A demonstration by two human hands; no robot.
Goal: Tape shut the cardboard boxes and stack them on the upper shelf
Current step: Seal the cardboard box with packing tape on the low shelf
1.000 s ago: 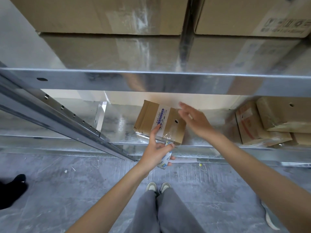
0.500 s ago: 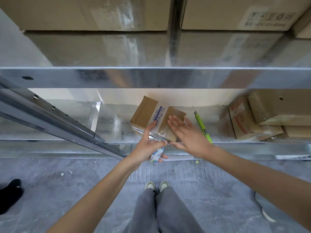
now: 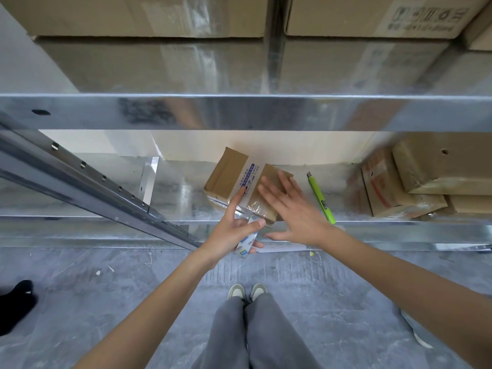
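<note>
Not much can actually be read here. On the tape roll (image 3: 246, 242), gripped in the left hand's fingers (image 3: 257, 224), the brand "deli" can just be made out. Blue printed characters are seen on the white tape strip (image 3: 249, 177) across the small box (image 3: 231, 177), just beyond those fingers, but too small to read. Handling symbols are stamped on the large carton (image 3: 372, 14) far above, also illegible.

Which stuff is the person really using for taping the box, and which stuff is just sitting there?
In use:
- small cardboard box, under the flat right hand
- tape roll, held in the left hand
- upper shelf, where boxes go

Just sitting there:
- green utility knife
- stacked boxes on the right
- black shoe on the floor
</note>
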